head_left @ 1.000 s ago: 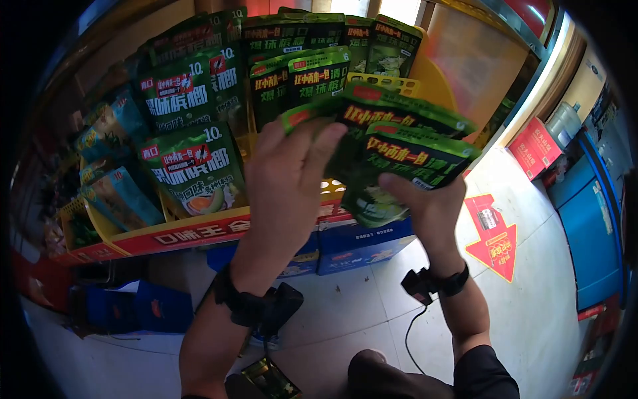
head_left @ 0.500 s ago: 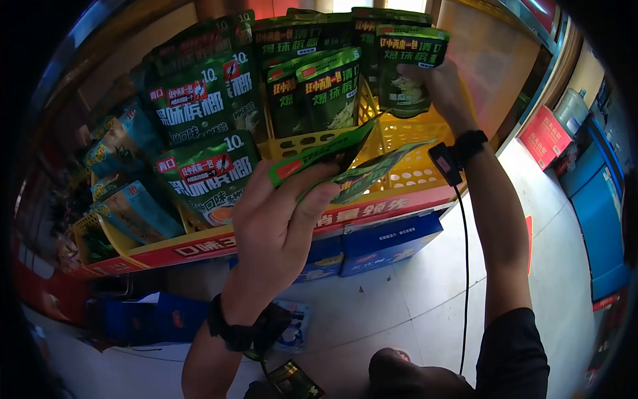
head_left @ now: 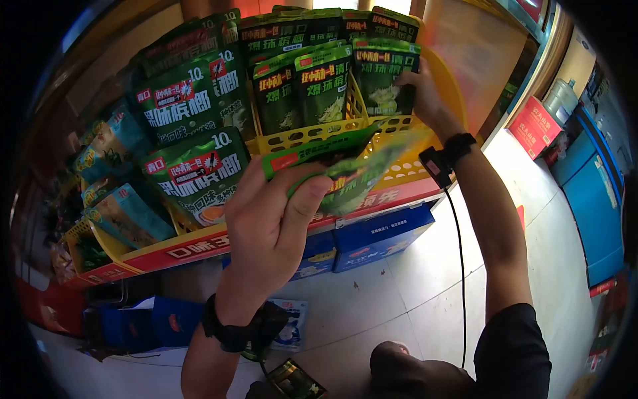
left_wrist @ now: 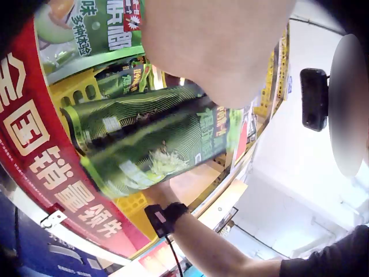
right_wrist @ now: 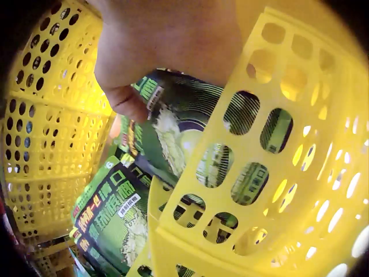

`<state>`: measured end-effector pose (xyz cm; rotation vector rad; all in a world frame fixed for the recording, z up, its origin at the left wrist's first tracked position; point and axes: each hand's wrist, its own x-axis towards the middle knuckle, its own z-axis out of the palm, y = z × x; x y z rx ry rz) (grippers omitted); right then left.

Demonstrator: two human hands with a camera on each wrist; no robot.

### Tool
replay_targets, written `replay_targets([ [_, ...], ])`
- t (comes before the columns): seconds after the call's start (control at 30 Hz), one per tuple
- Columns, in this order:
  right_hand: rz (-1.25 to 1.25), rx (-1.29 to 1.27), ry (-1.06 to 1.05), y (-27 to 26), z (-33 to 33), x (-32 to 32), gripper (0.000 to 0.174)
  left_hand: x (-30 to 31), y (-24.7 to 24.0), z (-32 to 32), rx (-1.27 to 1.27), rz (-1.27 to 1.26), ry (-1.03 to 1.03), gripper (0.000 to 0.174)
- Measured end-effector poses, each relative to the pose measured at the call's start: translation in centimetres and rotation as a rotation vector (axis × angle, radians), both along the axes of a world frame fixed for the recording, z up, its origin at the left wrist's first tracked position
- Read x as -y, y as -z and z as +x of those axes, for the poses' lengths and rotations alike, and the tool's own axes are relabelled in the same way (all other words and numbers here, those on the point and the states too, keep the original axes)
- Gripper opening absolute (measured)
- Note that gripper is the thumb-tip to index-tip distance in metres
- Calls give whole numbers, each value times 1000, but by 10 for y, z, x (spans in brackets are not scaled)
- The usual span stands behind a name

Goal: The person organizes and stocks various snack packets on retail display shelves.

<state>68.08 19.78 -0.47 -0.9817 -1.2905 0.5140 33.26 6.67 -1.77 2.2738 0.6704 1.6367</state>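
My left hand grips green snack pouches by one end, thumb on top; two show side by side in the left wrist view. They stick out over the front of a yellow perforated basket. Farther back, my right hand holds another green pouch by its right edge, upright, face toward me. In the right wrist view the thumb lies on that pouch's front, and a yellow basket wall hides part of it. Similar pouches stand in the compartment to its left.
Larger green pouches and blue pouches fill the compartments at left. A red printed strip runs along the rack's front. Blue boxes stand below it. At right are a red carton and a blue cabinet.
Both hands held pouches together in front of the rack. The right hand then carried one pouch to the back right compartment and has since shifted slightly left with it. The left hand kept its pouches.
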Motion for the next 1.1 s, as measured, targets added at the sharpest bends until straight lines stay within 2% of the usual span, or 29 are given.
replay_targets([
  [0.07,24,8,142,1,1,16,68,2,1,-3,11,-23,-33,20],
  [0.13,16,12,170,3,-3,31,69,2,1,-2,14,-41,-50,20],
  [0.2,119,465,498,10,-11,66,61,-2,1,2,136,-93,-5,22],
  [0.3,88,347,478,7,-28,114,57,-4,2,11,201,-104,10,24],
  [0.37,-147,286,65,14,-24,136,60,-1,3,19,214,-145,20,24],
  [0.43,-220,302,-507,24,-45,162,93,-2,4,29,271,-149,46,25],
  [0.47,-299,376,-645,32,-53,170,113,-2,4,36,274,-148,53,25],
  [0.5,-313,398,-680,26,-74,180,121,-1,6,44,290,-121,42,26],
  [0.53,-224,315,-684,36,-88,178,122,2,6,51,305,-96,30,26],
  [0.6,-201,109,-500,44,-106,170,123,12,4,61,266,-99,80,27],
  [0.63,-199,110,-497,41,-104,170,123,16,1,65,207,-110,170,27],
  [0.67,-244,36,-473,35,-101,169,116,19,-1,66,146,-123,258,27],
  [0.7,-288,-37,-453,29,-99,169,109,20,-3,65,147,-122,256,27],
  [0.73,-285,-35,-459,25,-95,172,109,22,-5,64,121,-150,294,27],
  [0.8,-275,281,-380,19,-86,180,90,20,-8,63,97,-172,328,27],
  [0.83,-187,232,-336,18,-88,183,72,17,-9,65,142,-166,411,27],
  [0.87,-189,234,-337,17,-86,184,72,16,-9,66,187,-161,495,28],
  [0.9,-165,285,-269,16,-81,187,70,16,-10,65,190,-161,495,28],
  [0.97,-94,349,-140,14,-77,188,61,18,-10,62,96,-398,656,33],
  [1.0,-92,349,-137,13,-72,190,61,16,-8,65,95,-396,658,33],
  [1.07,-189,398,99,6,-53,193,58,8,2,74,74,-78,499,41],
  [1.1,-99,319,185,-1,-43,187,56,5,9,70,57,-150,491,45],
])
